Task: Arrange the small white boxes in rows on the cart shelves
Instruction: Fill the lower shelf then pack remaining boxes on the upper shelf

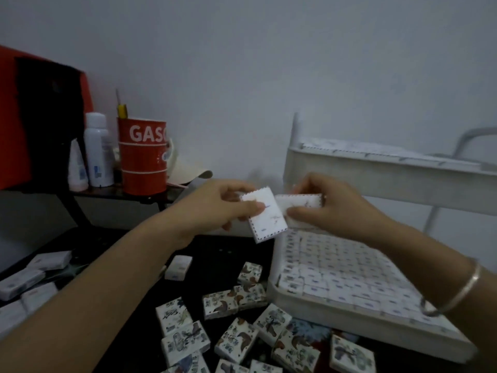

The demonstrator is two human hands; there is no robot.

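My left hand (215, 208) pinches a small white box (266, 216) between thumb and fingers, tilted in the air. My right hand (330, 208) grips a second white box (301, 201), and the two boxes touch in the middle, above the left end of the lower cart shelf (271, 289). That shelf is packed with white boxes in tight rows (341, 273). The upper cart shelf (376, 165) also carries rows of boxes. Several loose boxes with printed pictures (234, 335) lie scattered on the dark surface below my hands.
A red cup marked GASO (144, 157) and a white spray bottle (97, 152) stand on a dark side table at the left. More plain white boxes (29, 278) lie at the lower left. The cart's metal handle (473, 135) rises at the right.
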